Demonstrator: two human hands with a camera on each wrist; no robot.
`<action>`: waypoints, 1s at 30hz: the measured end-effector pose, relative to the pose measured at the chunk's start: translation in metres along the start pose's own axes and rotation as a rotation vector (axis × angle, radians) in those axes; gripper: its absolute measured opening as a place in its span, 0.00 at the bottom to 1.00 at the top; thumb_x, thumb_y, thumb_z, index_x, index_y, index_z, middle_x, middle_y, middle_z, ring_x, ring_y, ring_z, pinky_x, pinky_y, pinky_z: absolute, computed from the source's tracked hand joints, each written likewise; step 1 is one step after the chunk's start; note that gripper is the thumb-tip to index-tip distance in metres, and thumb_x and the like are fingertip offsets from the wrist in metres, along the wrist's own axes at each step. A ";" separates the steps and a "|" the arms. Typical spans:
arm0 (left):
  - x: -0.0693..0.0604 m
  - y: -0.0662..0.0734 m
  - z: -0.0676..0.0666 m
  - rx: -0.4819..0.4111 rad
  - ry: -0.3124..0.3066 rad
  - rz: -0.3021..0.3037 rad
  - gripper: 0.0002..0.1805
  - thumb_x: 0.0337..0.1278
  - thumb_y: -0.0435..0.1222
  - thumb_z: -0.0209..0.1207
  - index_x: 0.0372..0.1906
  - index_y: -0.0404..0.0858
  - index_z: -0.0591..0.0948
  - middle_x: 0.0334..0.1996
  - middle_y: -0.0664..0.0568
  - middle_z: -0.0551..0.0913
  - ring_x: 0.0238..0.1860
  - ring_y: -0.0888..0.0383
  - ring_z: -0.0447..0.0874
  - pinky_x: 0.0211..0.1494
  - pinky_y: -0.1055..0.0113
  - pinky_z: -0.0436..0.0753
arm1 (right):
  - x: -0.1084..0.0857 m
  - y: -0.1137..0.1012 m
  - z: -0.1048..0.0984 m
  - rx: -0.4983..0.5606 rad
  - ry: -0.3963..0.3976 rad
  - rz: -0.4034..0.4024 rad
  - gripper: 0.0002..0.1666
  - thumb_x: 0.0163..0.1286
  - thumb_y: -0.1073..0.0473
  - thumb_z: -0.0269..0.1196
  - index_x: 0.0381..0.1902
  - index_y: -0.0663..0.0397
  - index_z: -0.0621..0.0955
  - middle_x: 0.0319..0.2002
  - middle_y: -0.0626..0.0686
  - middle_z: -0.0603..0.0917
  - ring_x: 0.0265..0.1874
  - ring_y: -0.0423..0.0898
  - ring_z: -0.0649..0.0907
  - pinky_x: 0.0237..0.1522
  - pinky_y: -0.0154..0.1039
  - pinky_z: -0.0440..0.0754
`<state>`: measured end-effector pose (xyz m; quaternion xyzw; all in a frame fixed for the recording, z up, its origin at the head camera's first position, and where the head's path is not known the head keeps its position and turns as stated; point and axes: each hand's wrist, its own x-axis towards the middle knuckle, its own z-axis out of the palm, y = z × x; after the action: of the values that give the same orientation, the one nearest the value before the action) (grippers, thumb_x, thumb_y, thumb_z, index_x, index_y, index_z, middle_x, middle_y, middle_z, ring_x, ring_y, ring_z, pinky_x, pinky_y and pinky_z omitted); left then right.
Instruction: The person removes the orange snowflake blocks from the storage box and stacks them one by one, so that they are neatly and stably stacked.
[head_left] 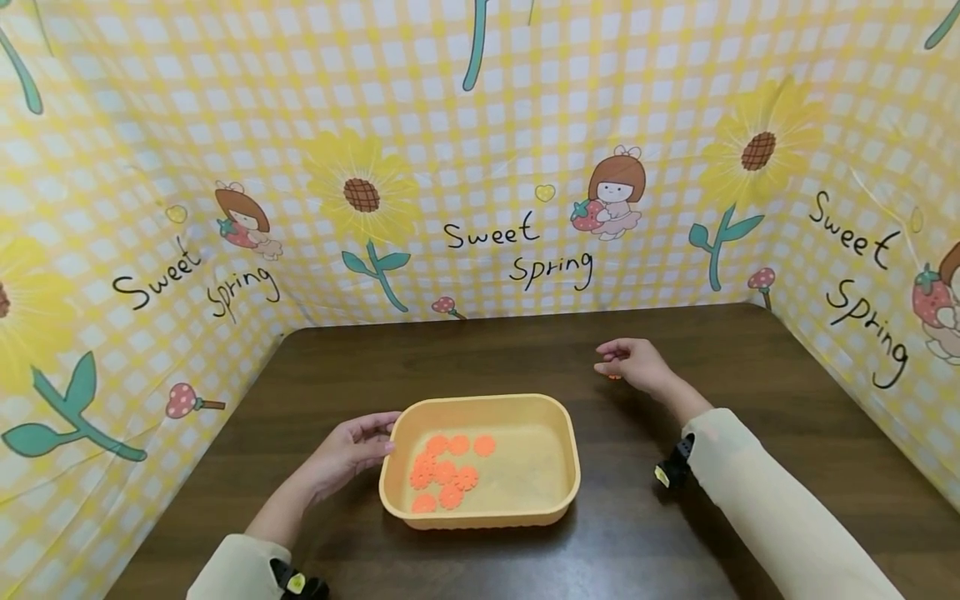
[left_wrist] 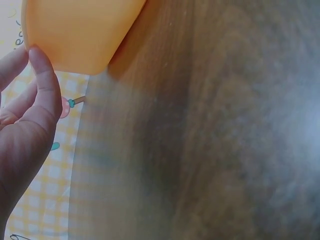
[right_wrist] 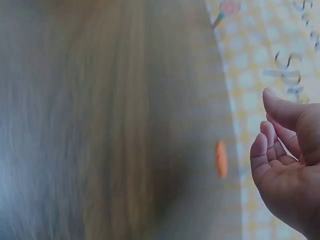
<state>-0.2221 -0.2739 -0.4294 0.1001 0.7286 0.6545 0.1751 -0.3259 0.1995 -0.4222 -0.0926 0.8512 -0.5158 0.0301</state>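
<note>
A yellow plastic tray (head_left: pixel 517 475) stands on the table, with several flat orange discs with scalloped edges (head_left: pixel 450 472) gathered on its left side. At the tray's left end, my left hand (head_left: pixel 352 454) pinches the rim between thumb and fingers; the left wrist view shows the thumb against the tray's end (left_wrist: pixel 85 40). Out to the right and farther back, my right hand (head_left: pixel 637 364) hovers over one more orange disc (right_wrist: pixel 221 159) lying on the table. Its fingers are loosely bent, with nothing visible between them and a gap to the disc.
The dark wooden table (head_left: pixel 480 354) is bounded at the back and both sides by a hanging yellow checked cloth (head_left: pixel 465 150) with printed sunflowers. Dark wrist devices (head_left: pixel 675 462) are strapped at both sleeves.
</note>
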 end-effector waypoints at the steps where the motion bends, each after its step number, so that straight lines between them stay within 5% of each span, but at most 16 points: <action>1: 0.000 0.000 0.000 -0.004 0.004 -0.002 0.34 0.63 0.29 0.60 0.70 0.24 0.61 0.52 0.42 0.74 0.48 0.56 0.80 0.51 0.61 0.81 | -0.001 -0.005 0.002 0.009 -0.002 -0.007 0.23 0.65 0.64 0.66 0.55 0.71 0.77 0.43 0.61 0.78 0.39 0.49 0.78 0.44 0.47 0.80; 9: -0.001 -0.001 0.000 -0.005 0.000 0.007 0.33 0.64 0.29 0.59 0.70 0.24 0.60 0.52 0.44 0.74 0.48 0.56 0.79 0.52 0.61 0.81 | -0.009 -0.035 0.022 0.060 -0.038 -0.081 0.20 0.63 0.62 0.69 0.51 0.65 0.80 0.43 0.60 0.79 0.40 0.49 0.76 0.40 0.38 0.77; 16: -0.002 0.000 0.000 -0.010 0.005 0.007 0.33 0.63 0.29 0.59 0.70 0.24 0.61 0.51 0.44 0.74 0.47 0.56 0.79 0.51 0.61 0.81 | -0.020 -0.056 0.036 0.109 -0.087 -0.113 0.19 0.61 0.63 0.70 0.50 0.65 0.81 0.39 0.56 0.79 0.37 0.48 0.76 0.40 0.43 0.78; 30: -0.003 0.002 0.003 -0.027 0.035 -0.013 0.34 0.62 0.30 0.61 0.69 0.24 0.62 0.50 0.44 0.74 0.47 0.57 0.78 0.51 0.62 0.81 | -0.042 -0.097 0.078 0.173 -0.272 -0.197 0.17 0.61 0.66 0.70 0.47 0.63 0.82 0.35 0.54 0.80 0.35 0.48 0.78 0.35 0.35 0.78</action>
<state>-0.2185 -0.2722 -0.4270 0.0816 0.7235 0.6646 0.1681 -0.2609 0.0955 -0.3748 -0.2413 0.7785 -0.5704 0.1019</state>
